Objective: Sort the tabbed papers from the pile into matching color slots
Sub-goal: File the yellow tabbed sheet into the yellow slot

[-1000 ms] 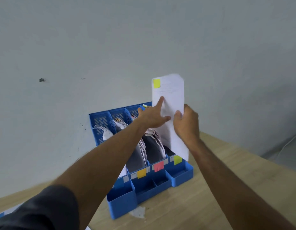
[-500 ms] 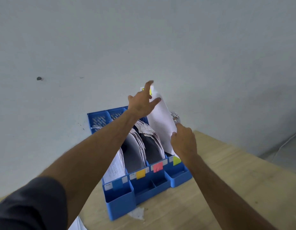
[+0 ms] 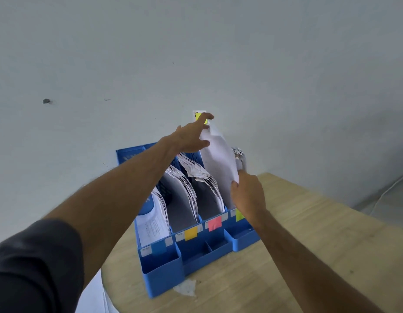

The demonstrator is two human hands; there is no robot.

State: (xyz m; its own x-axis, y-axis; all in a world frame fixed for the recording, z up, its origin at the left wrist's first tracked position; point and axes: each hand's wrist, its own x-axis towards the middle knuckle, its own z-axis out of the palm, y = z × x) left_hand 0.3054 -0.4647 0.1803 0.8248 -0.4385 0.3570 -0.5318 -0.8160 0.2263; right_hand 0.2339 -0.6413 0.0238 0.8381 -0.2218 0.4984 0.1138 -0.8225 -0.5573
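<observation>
Between the spread fingers of the left hand (image 3: 191, 137) at its top and the pinching right hand (image 3: 246, 193) at its lower edge, the yellow-tabbed white sheet (image 3: 219, 159) stands in the blue plastic sorter's (image 3: 164, 265) yellow-labelled slot (image 3: 239, 215), best eased down straight without buckling

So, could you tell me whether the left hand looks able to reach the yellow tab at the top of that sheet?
Probably yes: the left hand is already at the sheet, fingertips right by the yellow tab, nothing between.
</observation>
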